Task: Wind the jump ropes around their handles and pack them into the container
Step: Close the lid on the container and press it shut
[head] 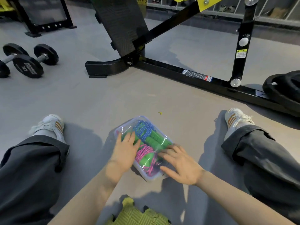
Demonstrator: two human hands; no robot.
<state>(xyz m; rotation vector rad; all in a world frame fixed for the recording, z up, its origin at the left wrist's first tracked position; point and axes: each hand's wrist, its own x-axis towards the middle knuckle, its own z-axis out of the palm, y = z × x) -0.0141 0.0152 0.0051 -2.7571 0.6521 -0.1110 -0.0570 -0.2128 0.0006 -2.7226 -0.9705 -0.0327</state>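
A clear container (146,175) is sitting on the grey floor (97,101) between the person's spread legs, with a blue rope (143,129) and a pink rope (144,151) wound on green handles inside. The left hand (125,148) and right hand (178,164) are lying flat, fingers spread, on its clear lid (142,120). Bare floor is surrounding the container's edges; a bench frame (186,75) is standing well beyond.

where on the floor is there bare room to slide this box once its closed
Widest bare patch: grey floor ahead of the container, bordered by the dumbbells on the left and the black machine frame beyond and to the right. Narrower strips lie between the container and each shoe. Crowded: nearest the body, where both hands press the lid and a green mat lies.
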